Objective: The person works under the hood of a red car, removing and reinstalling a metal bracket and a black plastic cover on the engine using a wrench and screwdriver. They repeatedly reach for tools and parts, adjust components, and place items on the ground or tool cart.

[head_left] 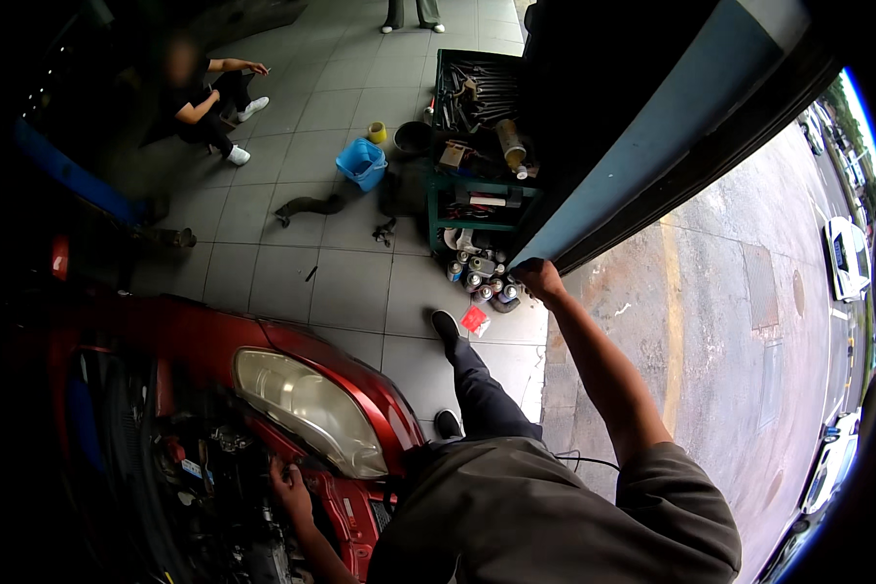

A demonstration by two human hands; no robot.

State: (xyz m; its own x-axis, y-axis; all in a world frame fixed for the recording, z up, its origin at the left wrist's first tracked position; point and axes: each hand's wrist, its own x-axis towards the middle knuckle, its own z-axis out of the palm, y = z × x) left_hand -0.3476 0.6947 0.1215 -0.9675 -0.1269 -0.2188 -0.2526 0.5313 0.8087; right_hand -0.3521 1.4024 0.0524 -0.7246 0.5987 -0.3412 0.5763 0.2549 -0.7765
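I stand at the front corner of a red car [355, 384] whose engine bay [214, 487] lies uncovered. My right hand [538, 277] reaches up and forward, fingers closed on the lower edge of the raised hood [652, 127], a dark panel with a blue-grey band. My left hand [290, 489] is down in the engine bay just behind the headlight [307, 409], resting against the red bodywork and dark parts there. Whether its fingers hold anything is hidden. My dark shoe [446, 329] steps forward on the tiled floor.
A green tool cart [472, 185] full of tools stands ahead, with several spray cans [482, 277] at its foot. A blue bucket [362, 163], a yellow cup [377, 132] and a hose piece [307, 206] lie on the tiles. Another person [204, 97] sits at the far left. White cars [845, 255] stand on the road at right.
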